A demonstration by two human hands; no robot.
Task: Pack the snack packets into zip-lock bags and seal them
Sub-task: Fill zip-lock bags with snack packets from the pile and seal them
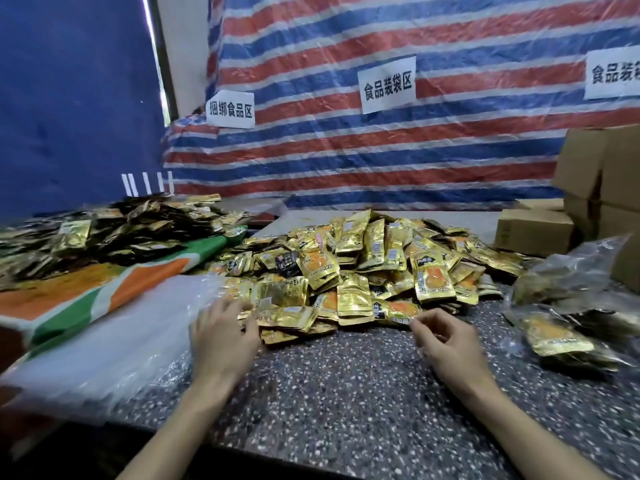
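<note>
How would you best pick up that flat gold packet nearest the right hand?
Pinch its right end, coming from the near right: the gold packet lies flat at the front edge of the pile, that end uncovered, closest to the right hand.

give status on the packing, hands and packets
Left hand open, resting on near edge of snack packet pile. Right hand curled at a packet's end, grip unclear. Clear bag stack beside left hand, none held.
</note>
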